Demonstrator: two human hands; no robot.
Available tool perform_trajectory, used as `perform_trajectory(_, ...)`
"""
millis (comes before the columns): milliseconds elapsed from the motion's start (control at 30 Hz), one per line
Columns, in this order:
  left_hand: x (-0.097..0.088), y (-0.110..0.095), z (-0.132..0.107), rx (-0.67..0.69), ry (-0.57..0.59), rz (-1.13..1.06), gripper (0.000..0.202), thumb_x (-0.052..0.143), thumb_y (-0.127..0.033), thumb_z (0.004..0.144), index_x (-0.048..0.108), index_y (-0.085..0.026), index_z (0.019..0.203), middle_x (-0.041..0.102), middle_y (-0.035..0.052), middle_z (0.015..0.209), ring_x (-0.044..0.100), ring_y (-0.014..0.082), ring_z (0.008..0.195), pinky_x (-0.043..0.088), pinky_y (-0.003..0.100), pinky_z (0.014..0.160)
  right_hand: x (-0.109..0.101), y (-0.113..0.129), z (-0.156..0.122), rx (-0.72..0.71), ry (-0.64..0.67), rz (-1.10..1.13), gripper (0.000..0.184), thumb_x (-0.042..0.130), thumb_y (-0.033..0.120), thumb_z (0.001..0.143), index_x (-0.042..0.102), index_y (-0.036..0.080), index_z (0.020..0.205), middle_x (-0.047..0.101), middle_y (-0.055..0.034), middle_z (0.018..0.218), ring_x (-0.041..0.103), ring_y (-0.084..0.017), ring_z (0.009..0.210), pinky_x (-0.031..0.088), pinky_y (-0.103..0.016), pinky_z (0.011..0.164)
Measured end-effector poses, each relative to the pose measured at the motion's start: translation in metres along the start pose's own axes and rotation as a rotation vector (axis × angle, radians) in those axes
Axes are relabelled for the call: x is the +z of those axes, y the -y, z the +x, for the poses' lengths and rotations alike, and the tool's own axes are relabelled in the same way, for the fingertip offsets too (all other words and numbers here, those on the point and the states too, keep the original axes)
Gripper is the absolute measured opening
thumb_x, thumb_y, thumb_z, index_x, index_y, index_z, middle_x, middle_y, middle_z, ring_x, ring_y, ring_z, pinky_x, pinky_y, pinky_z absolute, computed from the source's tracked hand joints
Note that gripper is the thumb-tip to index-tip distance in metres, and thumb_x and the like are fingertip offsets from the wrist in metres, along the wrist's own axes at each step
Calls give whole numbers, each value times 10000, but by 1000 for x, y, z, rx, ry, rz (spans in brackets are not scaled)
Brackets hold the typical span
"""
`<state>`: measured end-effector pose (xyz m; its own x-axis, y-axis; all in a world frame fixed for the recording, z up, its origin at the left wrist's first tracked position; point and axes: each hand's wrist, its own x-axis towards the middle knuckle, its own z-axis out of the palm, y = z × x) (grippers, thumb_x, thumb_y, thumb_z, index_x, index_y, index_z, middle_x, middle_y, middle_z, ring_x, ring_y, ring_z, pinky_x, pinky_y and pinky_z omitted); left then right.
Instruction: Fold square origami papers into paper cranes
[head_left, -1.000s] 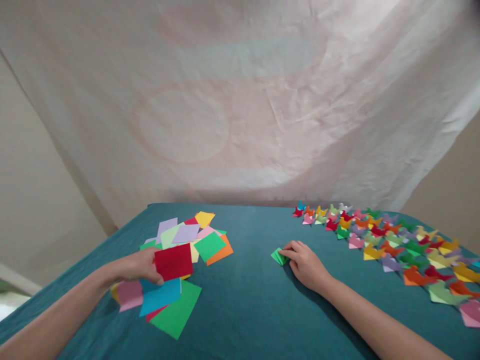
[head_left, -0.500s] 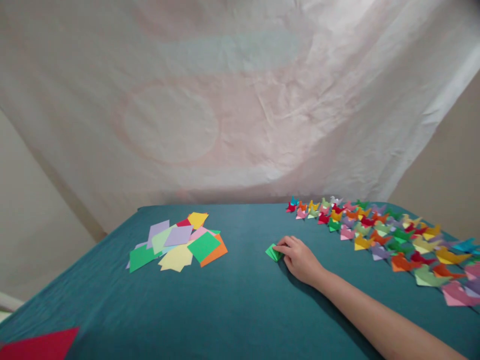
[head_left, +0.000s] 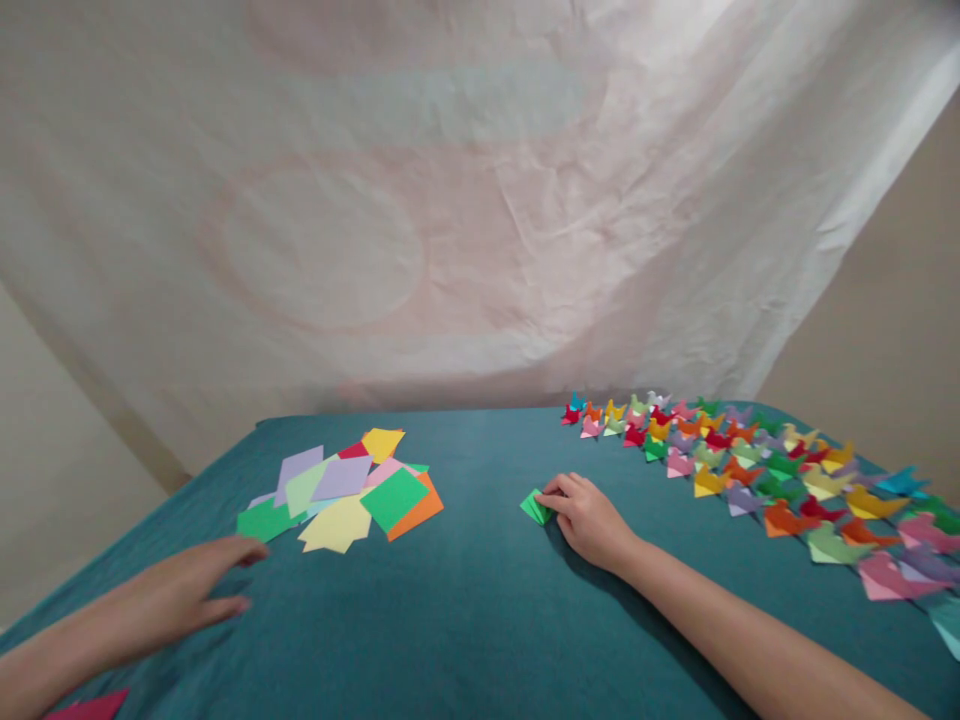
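My right hand is on the table with its fingers closed on a small green folded paper, covering its right part. Toward the left edge, my left hand reaches in over the cloth, thumb and fingers apart, with nothing between them. It is slightly blurred and nearest to a loose pile of coloured paper squares, just short of a green sheet at the pile's near left. A red sheet of paper shows partly at the bottom left, below my left forearm.
Rows of small folded paper birds in many colours stand along the table's right side. A teal cloth covers the table. Behind its far edge hangs a pale, wrinkled sheet.
My left hand has come into view from the left, moving toward the paper pile. My right hand still rests on the green paper. The view has shifted slightly to the right.
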<state>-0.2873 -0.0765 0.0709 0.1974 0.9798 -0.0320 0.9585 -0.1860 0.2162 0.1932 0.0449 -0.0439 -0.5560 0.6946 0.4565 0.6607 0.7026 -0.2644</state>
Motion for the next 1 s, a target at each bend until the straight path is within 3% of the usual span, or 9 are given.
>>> perform_trajectory(100,22,-73,53,212,70,12,310,534,-356,827,561,-284,1127,595,16,1186,557,237,1065,431,357,927,-2,1,1,-10,19,-37,414,464,-8,756,665,220,1037,590,-69,951,493,-188,888,400,-312,789)
perform_trajectory(233,59,-183,114,521,53,0,296,434,-235,881,543,-218,1156,560,69,1189,503,209,1112,379,335,975,-4,2,3,-11,57,-66,414,470,-12,750,666,221,1031,589,-70,968,488,-191,890,395,-312,787)
perform_trajectory(333,93,-226,151,534,-37,-40,252,446,-218,875,573,-197,1093,571,78,1125,520,214,1047,403,333,923,-4,2,3,-12,64,-73,389,466,10,781,662,230,1036,584,-69,967,486,-192,887,392,-312,776)
perform_trajectory(433,120,-237,179,423,-90,-124,249,492,-218,842,583,-178,1070,578,82,1054,532,213,999,421,324,887,-3,1,3,-10,62,-70,383,474,25,795,654,238,1057,580,-68,954,486,-192,886,391,-312,767)
perform_trajectory(533,133,-235,198,385,-84,-216,353,621,-314,751,597,-158,1067,583,80,1017,532,226,980,427,312,869,-2,0,3,-2,56,-58,371,485,22,784,658,226,1041,580,-66,946,485,-191,891,392,-311,773)
perform_trajectory(800,140,-228,210,351,-49,-372,450,721,-371,621,651,-191,1027,585,48,965,548,217,921,440,278,799,-2,0,3,5,48,-27,331,481,16,778,670,205,974,595,-58,928,494,-186,884,397,-309,779)
perform_trajectory(1000,143,-226,210,348,-52,-424,449,746,-353,594,663,-203,1009,585,51,938,555,221,891,444,303,789,1,-4,1,119,-21,-10,373,485,7,729,667,210,983,598,-54,917,504,-188,864,411,-316,774)
